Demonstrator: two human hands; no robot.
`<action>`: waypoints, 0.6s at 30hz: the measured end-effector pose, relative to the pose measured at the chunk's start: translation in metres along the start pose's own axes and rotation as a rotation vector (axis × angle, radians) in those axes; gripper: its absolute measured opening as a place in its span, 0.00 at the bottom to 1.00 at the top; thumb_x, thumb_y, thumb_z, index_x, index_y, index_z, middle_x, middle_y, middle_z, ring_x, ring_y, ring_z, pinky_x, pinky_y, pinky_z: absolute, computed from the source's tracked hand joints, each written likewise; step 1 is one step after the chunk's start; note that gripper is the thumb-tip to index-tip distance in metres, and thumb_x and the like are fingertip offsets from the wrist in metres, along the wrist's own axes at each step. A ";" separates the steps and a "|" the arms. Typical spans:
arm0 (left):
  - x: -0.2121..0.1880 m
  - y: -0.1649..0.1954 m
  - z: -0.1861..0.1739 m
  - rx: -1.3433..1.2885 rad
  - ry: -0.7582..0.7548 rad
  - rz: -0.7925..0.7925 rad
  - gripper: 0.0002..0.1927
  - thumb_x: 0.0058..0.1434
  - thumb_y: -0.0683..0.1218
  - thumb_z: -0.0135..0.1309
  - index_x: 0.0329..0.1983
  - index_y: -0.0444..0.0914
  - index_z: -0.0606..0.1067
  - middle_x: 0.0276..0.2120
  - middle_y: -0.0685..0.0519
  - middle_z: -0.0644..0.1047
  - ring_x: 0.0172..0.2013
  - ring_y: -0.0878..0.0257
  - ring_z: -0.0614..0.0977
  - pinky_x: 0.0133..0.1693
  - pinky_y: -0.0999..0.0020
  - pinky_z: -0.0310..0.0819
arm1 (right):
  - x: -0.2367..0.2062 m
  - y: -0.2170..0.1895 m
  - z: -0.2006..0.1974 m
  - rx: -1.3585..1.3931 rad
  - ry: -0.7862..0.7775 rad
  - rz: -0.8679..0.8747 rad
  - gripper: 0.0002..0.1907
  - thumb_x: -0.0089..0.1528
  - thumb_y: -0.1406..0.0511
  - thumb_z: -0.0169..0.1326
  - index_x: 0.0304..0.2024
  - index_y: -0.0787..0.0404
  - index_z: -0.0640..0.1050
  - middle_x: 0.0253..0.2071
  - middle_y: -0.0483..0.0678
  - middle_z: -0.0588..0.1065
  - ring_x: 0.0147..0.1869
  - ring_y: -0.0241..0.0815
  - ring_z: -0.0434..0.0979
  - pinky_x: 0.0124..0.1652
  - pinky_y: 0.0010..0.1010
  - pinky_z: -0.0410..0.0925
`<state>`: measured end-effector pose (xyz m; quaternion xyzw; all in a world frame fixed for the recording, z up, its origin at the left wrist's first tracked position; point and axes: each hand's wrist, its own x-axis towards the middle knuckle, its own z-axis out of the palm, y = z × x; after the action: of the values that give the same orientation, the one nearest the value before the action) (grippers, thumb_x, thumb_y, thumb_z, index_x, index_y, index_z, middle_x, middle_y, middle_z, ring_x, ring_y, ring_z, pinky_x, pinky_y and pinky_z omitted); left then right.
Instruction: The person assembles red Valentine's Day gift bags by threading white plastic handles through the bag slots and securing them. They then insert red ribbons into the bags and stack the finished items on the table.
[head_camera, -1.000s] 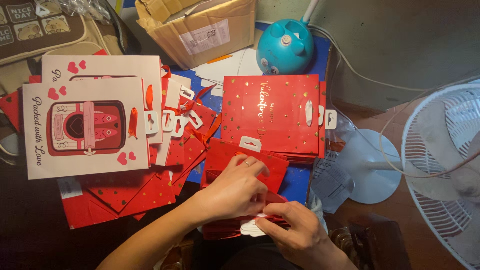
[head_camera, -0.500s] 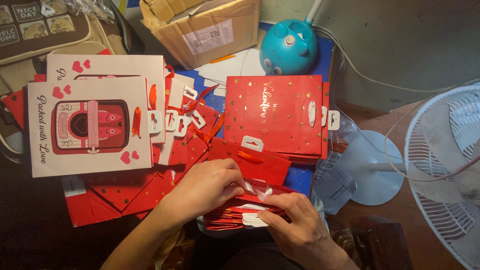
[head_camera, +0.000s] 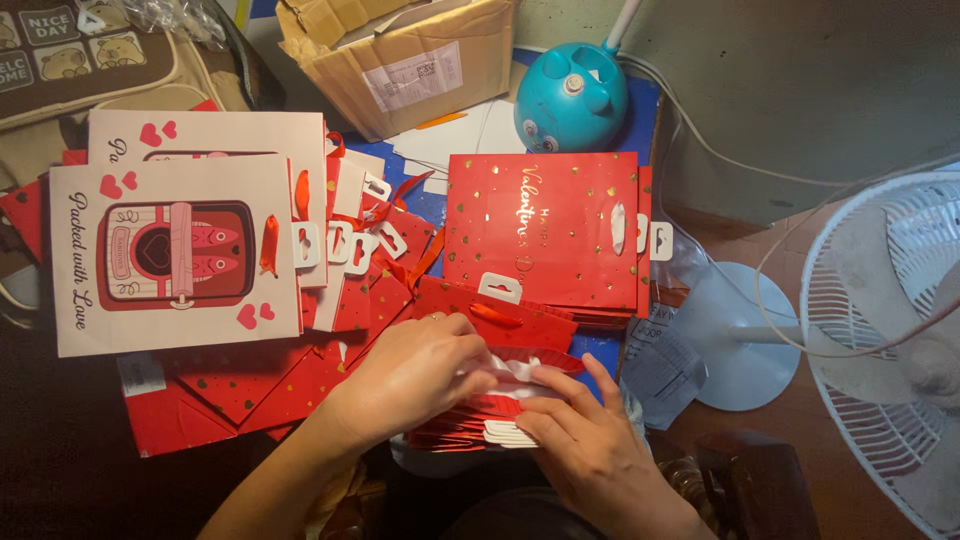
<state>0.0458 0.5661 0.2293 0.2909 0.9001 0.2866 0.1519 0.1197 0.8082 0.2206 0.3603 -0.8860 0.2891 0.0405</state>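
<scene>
Left hand (head_camera: 415, 375): lower centre of the frame, palm down, fingers curled and pinching a white paper tag (head_camera: 520, 368) at the top of a small stack of red gift bags (head_camera: 470, 420).

Right hand (head_camera: 590, 455): lower centre-right, just beside the left hand, thumb and forefinger pressed together on the same white paper tag, remaining fingers resting on the stack.

Stack of red gift bags: lower centre, lying flat under both hands, white handle tabs showing at its lower edge.

Red bag with gold dots (head_camera: 540, 230): centre of the frame, lying flat atop further red bags, white hanger tabs at its right and lower edges, blue table (head_camera: 440, 205) beneath.

White gift bags with heart and tin print (head_camera: 175, 255): left of the frame, two overlapping, orange ribbon handles on their right side.

Loose red bags (head_camera: 250, 380): lower left, fanned out, partly under the white ones.

Cardboard box (head_camera: 410, 60): upper centre, flaps open.

Turquoise round device (head_camera: 570, 100): upper centre, right of the box, white cord trailing right.

White standing fan (head_camera: 890, 330): right edge, round base (head_camera: 740, 340) on the floor.

Brown mat with bear pictures (head_camera: 70, 50): upper left corner.
</scene>
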 end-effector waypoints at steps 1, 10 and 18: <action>0.001 -0.001 0.000 -0.012 0.020 -0.006 0.09 0.54 0.50 0.62 0.37 0.44 0.80 0.33 0.52 0.79 0.37 0.52 0.81 0.37 0.55 0.74 | -0.001 0.000 0.001 -0.006 0.000 -0.004 0.15 0.53 0.69 0.61 0.43 0.58 0.77 0.44 0.45 0.77 0.63 0.48 0.73 0.67 0.59 0.52; 0.021 0.003 0.015 0.299 -0.073 -0.073 0.10 0.55 0.44 0.57 0.40 0.39 0.75 0.29 0.48 0.80 0.33 0.50 0.84 0.31 0.54 0.76 | -0.019 -0.011 -0.001 0.158 -0.065 -0.121 0.07 0.59 0.69 0.59 0.39 0.56 0.77 0.39 0.41 0.77 0.47 0.36 0.81 0.68 0.58 0.58; 0.022 0.006 0.021 0.259 0.110 -0.027 0.07 0.50 0.42 0.56 0.32 0.39 0.79 0.26 0.48 0.81 0.31 0.51 0.84 0.30 0.55 0.76 | -0.022 -0.005 -0.007 0.303 -0.186 -0.228 0.09 0.60 0.68 0.60 0.42 0.56 0.77 0.38 0.40 0.77 0.44 0.36 0.81 0.69 0.58 0.59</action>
<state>0.0405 0.5927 0.2141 0.2797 0.9404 0.1814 0.0675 0.1383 0.8231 0.2223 0.4854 -0.7858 0.3780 -0.0638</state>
